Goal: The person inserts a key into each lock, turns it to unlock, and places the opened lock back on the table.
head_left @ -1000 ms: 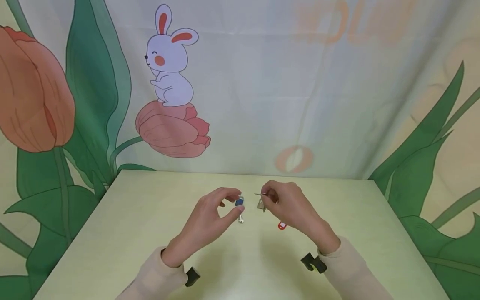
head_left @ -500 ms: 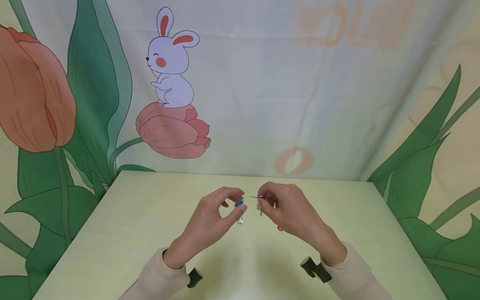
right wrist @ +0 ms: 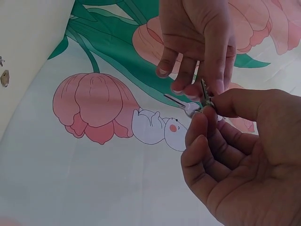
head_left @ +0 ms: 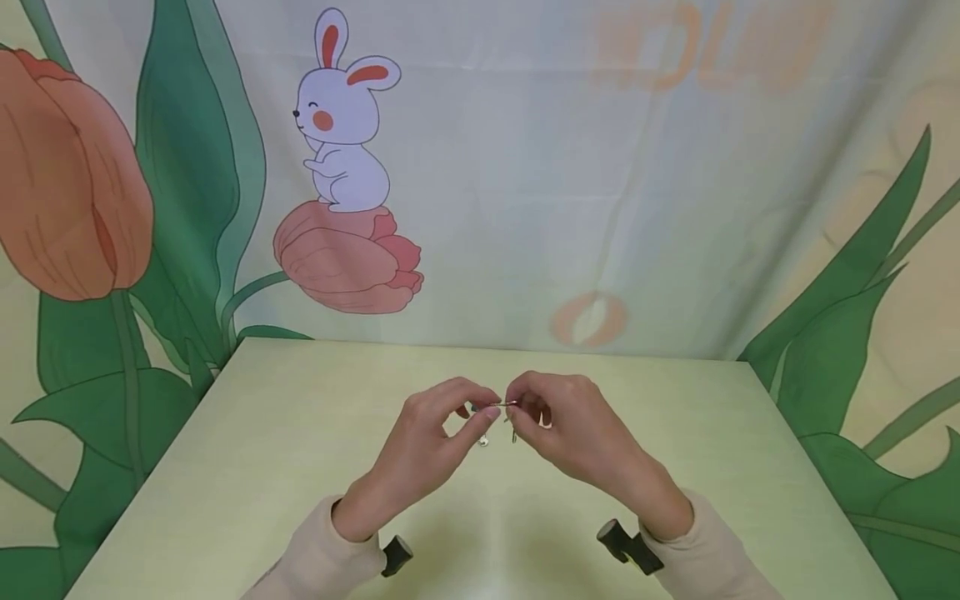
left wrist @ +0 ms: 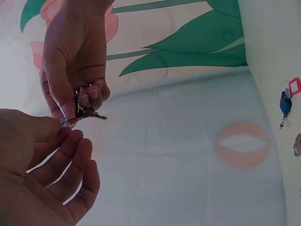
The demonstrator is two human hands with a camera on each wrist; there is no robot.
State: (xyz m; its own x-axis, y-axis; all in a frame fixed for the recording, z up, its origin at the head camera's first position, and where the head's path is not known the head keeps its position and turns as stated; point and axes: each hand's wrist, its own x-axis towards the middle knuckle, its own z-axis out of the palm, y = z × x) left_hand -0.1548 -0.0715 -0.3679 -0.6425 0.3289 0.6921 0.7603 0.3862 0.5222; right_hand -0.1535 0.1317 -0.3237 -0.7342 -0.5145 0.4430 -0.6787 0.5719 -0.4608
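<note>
Right hand pinches 2 keys, prob light, stiff, slippery, grab the heads; left hand pinches a metal bit, hard to see.

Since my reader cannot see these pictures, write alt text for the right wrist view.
The right hand pinches small metal keys from the lower right, and the left hand meets it from above. Behind hangs pale fabric printed with pink tulips and a rabbit; a brass-coloured padlock lies on the table at far left.
</note>
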